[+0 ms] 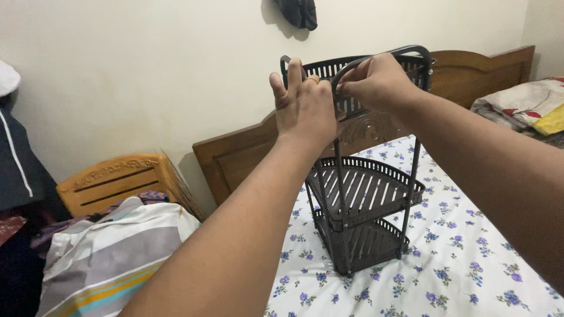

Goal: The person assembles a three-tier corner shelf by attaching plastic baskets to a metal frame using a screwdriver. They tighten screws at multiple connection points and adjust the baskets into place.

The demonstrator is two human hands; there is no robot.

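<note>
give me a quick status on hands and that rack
Left hand gripping the top shelf rim. Right hand pinching the curved handle. Dark three-shelf rack upright on the flowered bed sheet. Nothing in the way.

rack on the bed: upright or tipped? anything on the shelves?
Upright. The dark plastic rack stands on its posts on the floral sheet; both hands grip its top tier. The two lower shelves are empty.

One head-worn view only. Looked forward and slightly down over the bed (470,276) toward the wall (147,76) and headboard (247,158). Both forearms entered from the bottom edge, close to the lens. The rack (358,199) stood near, centre frame. No second view to share the scene.
</note>
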